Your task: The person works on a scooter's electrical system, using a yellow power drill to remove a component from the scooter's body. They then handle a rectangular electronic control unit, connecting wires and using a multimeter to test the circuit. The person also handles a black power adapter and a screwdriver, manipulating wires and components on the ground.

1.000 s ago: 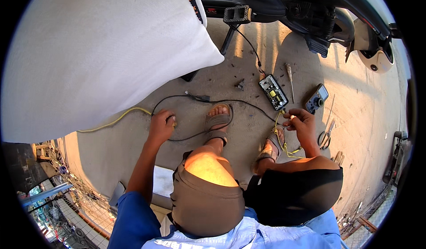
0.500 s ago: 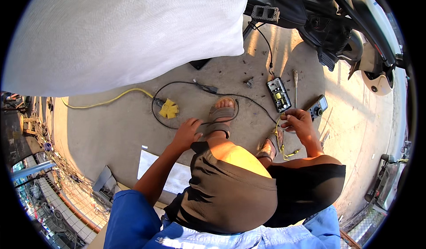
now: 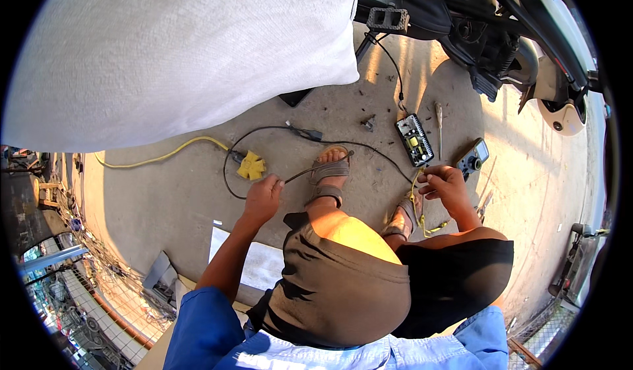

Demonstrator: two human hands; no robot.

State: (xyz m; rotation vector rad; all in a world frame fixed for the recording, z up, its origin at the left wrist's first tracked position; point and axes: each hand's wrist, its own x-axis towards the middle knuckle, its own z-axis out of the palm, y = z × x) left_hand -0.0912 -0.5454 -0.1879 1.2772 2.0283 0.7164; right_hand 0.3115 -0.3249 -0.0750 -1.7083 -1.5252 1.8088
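Note:
My left hand (image 3: 264,200) is closed around a thin black cable (image 3: 302,174), whose end reaches past my left sandal (image 3: 330,172). The rest of that cable loops over the floor toward the right. Between the fingertips of my right hand (image 3: 447,186) is a thin yellow wire (image 3: 415,186), which hangs down beside my right foot. Just beyond that hand lies an open black charger case (image 3: 414,140) with its circuit board and yellow parts showing. A black cord runs from its far end toward an e-bike. Right of the case is a handheld meter (image 3: 473,158) with a dial.
A screwdriver (image 3: 440,130) lies past the meter. A yellow multi-way socket (image 3: 251,166) on a yellow extension cord (image 3: 161,157) rests at left. A large white sack (image 3: 198,53) fills the far left; the e-bike (image 3: 455,24) stands far right. Pliers (image 3: 486,205) lie near my right knee.
My left hand has moved slightly left and away from my knee, its fingers now closed on the black cable, which is drawn along. The right hand stays nearly still with the yellow wire.

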